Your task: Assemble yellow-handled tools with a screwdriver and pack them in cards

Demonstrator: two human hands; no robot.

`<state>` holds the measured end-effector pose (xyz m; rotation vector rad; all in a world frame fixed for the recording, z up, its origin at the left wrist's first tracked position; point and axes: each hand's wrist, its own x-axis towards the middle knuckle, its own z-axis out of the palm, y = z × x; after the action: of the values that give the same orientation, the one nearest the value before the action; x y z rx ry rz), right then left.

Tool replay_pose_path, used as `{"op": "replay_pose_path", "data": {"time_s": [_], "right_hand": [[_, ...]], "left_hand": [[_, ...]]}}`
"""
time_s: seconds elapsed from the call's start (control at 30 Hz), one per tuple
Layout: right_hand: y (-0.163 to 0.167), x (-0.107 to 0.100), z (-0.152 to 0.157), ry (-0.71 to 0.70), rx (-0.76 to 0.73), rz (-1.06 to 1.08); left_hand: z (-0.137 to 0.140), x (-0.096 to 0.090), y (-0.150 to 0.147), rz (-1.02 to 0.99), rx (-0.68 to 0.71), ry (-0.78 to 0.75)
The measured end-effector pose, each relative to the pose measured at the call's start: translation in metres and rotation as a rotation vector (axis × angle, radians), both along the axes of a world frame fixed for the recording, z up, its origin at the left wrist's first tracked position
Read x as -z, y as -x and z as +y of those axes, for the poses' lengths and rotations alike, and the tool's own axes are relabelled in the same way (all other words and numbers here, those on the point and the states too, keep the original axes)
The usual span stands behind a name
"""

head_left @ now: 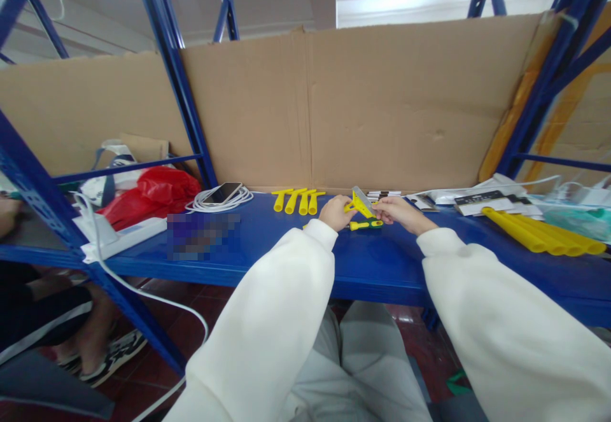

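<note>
My left hand (336,212) is closed around the handle of a yellow scraper (363,202), holding it just above the blue tabletop. A grey, flat blade or plate shows along the scraper's head, which is tilted. At the right side of that head, the fingers of my right hand (394,211) are pinched together against it; any small part between them is hidden. Directly below, a yellow and green screwdriver (365,225) lies on the table. To the left of my left hand, several yellow scraper handles (299,202) stand in a row near the cardboard.
Coiled white cable (203,202) with a phone (223,193), a red bag (155,193) and a white power strip (136,236) lie left. Rightward are yellow tubes (539,232) and small black-and-white packs (487,202). Cardboard (382,104) walls the back. Another person's leg (57,310) shows at lower left.
</note>
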<state>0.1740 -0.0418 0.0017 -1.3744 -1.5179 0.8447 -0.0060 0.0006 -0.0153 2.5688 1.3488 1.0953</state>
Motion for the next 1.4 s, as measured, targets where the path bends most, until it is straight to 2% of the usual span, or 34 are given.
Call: {"op": "replay_pose_path", "data": {"time_s": [0.23,0.47,0.67,1.17,1.4], "right_hand": [[-0.0025,0.0029,0.003,0.003,-0.075,-0.079],[-0.0015,0.0041,0.0032,0.013,-0.04,-0.089],[-0.0023,0.0048,0.0039,-0.006,-0.028,-0.106],[-0.003,0.0045,0.0082,-0.053,0.002,0.029],[-0.0026,0.0043,0.008,-0.057,0.052,0.055]], "left_hand": [[-0.0005,-0.0008,0.0003,0.046,-0.003,-0.016],[-0.0007,-0.0013,0.0008,0.051,0.012,-0.019],[0.0001,0.0004,0.0002,0.065,0.085,-0.008],[-0.0057,-0.0027,-0.0025,0.037,0.228,0.014],[-0.0072,-0.0033,-0.0024,0.075,0.231,0.008]]}}
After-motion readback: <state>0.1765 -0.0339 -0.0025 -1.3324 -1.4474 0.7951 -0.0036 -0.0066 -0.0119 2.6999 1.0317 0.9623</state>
